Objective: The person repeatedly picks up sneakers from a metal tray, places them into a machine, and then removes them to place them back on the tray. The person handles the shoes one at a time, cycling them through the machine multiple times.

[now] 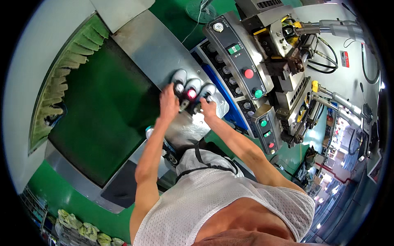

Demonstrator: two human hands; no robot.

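Three grey shoes with pale toes stand side by side on the metal ledge, toes pointing away from me: a left shoe (179,76), a middle shoe (194,84) and a right shoe (209,89). A red glow shows in the middle shoe's opening. My left hand (169,103) is closed at the side and ankle of the left shoe, its fingertips partly hidden. At the back of the right shoe, my right hand (208,108) is closed on its upper edge. Partly behind my left forearm, another light-toed shoe (149,131) shows near the belt.
Left of the ledge (143,41), a dark green conveyor belt (102,110) runs under a fringed green curtain (61,78). To the right are a control panel with buttons (242,61), a blue edge strip (219,88) and pressing machines (287,78). A fan (201,10) stands beyond.
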